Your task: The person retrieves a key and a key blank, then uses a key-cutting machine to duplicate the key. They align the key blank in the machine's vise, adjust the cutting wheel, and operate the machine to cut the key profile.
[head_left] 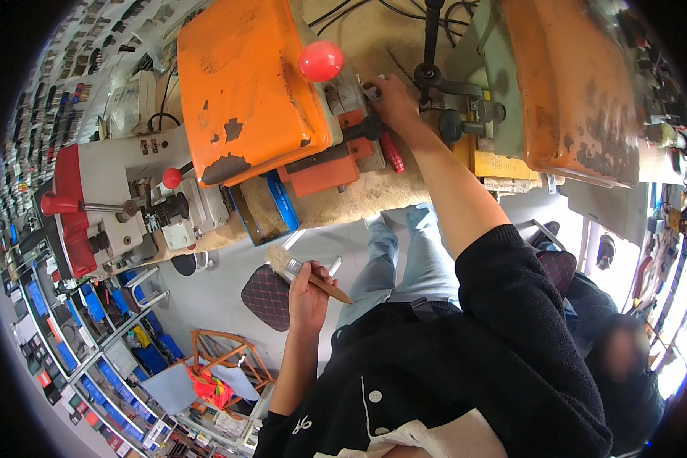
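Observation:
My left hand (308, 299) is closed round the wooden handle of a brush (330, 288), its pale bristles pointing up and left. I hold it in front of the bench, over the floor. My right hand (393, 101) reaches across the bench, to the right of a worn orange machine (244, 84) with a red ball knob (320, 61). Its fingers are bent around something small and greyish by the machine's metal part; what that is I cannot make out. Below this hand, a red-handled tool (391, 153) lies at the machine's side.
Another orange and green machine (572, 91) stands at right, a red and grey one (103, 198) at left. A blue-edged tray (261, 208) sits at the bench's front edge. Behind are a stool (267, 296), a wooden chair (229, 359), shelves (91, 366) and a seated person (622, 382).

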Demonstrator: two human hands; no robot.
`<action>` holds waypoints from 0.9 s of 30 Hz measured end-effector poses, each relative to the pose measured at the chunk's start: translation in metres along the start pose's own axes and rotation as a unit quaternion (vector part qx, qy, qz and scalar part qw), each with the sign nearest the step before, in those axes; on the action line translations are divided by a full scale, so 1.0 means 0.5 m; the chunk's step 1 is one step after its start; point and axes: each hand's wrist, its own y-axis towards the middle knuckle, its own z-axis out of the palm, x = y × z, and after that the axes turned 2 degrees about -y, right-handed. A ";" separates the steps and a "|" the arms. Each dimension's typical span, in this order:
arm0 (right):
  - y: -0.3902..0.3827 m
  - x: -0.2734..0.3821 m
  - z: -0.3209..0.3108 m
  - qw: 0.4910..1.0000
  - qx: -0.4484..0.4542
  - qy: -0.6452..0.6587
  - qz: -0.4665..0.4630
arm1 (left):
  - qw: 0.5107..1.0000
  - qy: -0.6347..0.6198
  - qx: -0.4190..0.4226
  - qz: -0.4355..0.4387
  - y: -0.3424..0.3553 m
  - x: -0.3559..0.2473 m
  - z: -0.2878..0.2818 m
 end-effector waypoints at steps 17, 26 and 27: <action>0.033 0.040 -0.007 0.999 -0.007 0.035 0.030 | 1.000 0.001 -0.004 -0.003 0.006 -0.003 -0.005; 0.064 0.040 -0.007 0.994 0.066 -0.004 0.083 | 1.000 -0.024 -0.004 0.000 0.002 -0.001 -0.011; 0.062 0.040 -0.008 0.996 0.039 -0.016 0.078 | 1.000 -0.022 0.003 0.002 0.002 -0.001 -0.011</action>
